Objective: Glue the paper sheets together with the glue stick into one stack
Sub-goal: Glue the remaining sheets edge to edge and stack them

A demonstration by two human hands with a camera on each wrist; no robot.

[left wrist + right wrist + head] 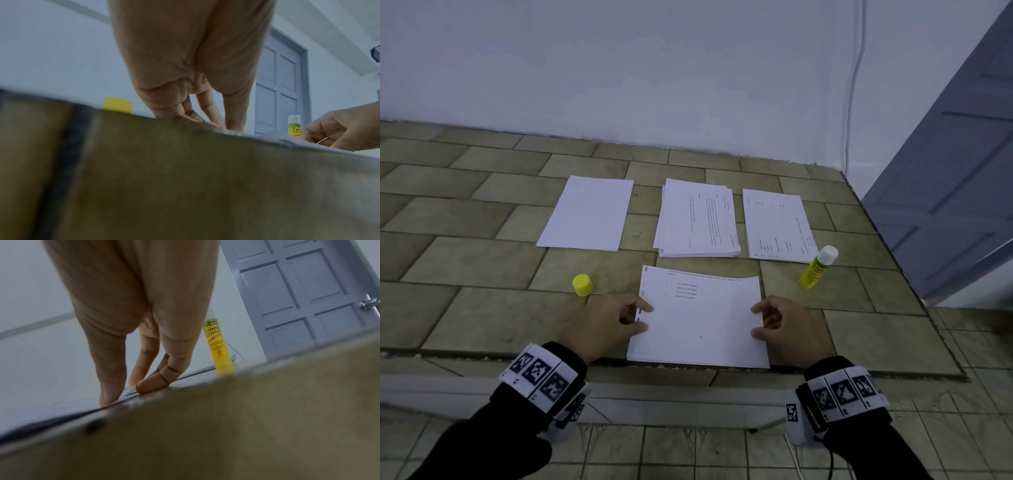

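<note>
A stack of printed paper sheets lies at the near edge of the tiled counter, its top sheet shifted a little toward me so a strip of text shows behind it. My left hand touches the stack's left edge with thumb and forefinger tips; the left wrist view shows the same fingertips on the counter. Opposite it, my right hand touches the right edge, thumb and fingers pointing down onto the paper. The uncapped yellow glue stick stands right of the stack. Its yellow cap sits left.
Three more paper piles lie behind: a blank one at left, a thicker printed one in the middle, a single printed sheet at right. A white wall backs the counter, and a grey door stands to the right.
</note>
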